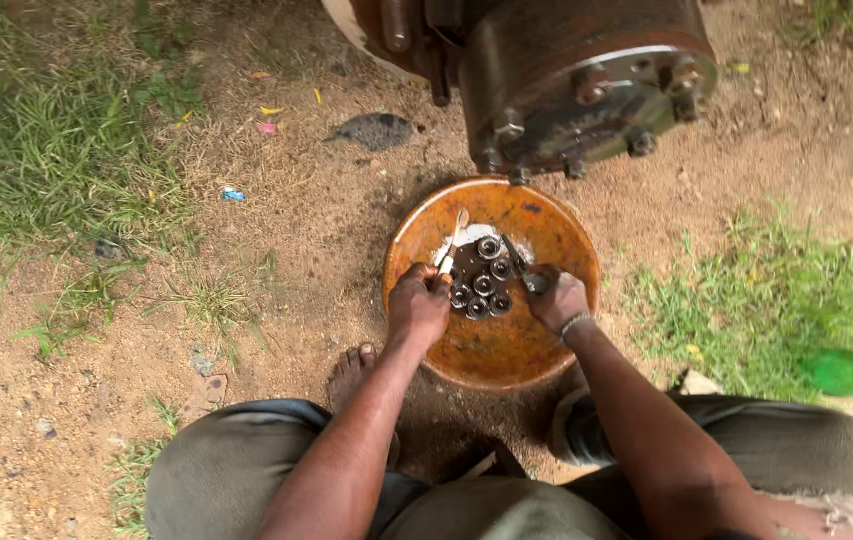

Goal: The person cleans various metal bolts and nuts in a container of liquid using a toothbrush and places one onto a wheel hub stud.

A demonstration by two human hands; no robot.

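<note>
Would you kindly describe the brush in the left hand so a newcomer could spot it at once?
Below the rusty wheel hub, a round orange metal pan sits on the dirt. At its left side the left hand grips a slim pale-handled brush. It is the only long, light thing there, beside a cluster of small dark round nuts.

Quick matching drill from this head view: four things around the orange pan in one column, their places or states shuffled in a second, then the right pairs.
Things:
1. left hand
2. right hand
3. metal nuts
4. rusty wheel hub

Places or states:
A. clustered in the middle of the orange pan
B. on the dirt above the pan, studs around its rim
C. grips a light-handled brush
D. closed on a small dark part at the pan's right side

Pairs: 1-C, 2-D, 3-A, 4-B
</note>
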